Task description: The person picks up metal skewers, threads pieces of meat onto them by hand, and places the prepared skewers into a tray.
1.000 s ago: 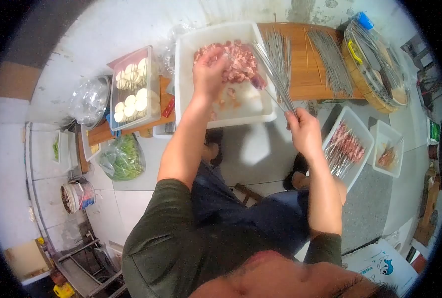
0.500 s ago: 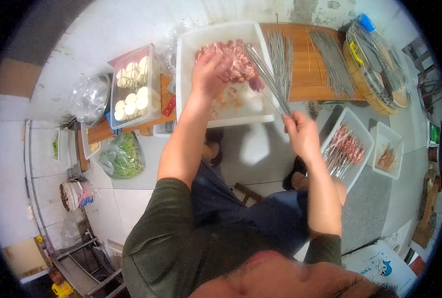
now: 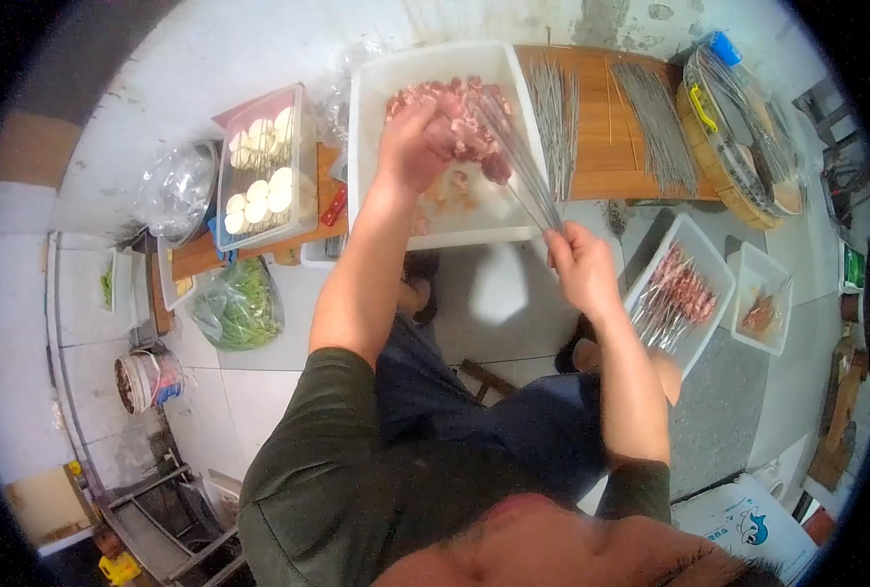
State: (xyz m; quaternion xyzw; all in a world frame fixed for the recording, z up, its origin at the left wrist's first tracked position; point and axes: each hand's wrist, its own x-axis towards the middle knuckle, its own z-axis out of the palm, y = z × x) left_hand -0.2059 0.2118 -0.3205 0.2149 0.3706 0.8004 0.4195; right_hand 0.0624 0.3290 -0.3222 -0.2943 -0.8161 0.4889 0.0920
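Observation:
My left hand [image 3: 411, 152] is in the white tub [image 3: 366, 88], its fingers closed on raw meat [image 3: 459, 117] in the pile. Metal skewers [image 3: 525, 171] are gripped in a bundle by my right hand [image 3: 580, 264], just outside the tub's front right corner. Their far ends reach over the tub to the meat, slightly blurred. A dark red piece of meat [image 3: 495, 168] is at one skewer near my left fingers; whether it is threaded is hard to tell.
Loose skewers [image 3: 655, 127] lie on the wooden board [image 3: 594, 147]. Right of my arm, a tray [image 3: 714, 256] holds skewered meat. A box of white round slices [image 3: 308, 201], a bag of greens [image 3: 239, 308] and a round basket [image 3: 724, 171] stand around.
My right hand has shifted slightly left with the skewers, whose far ends have moved left over the meat. My left hand is almost where it was.

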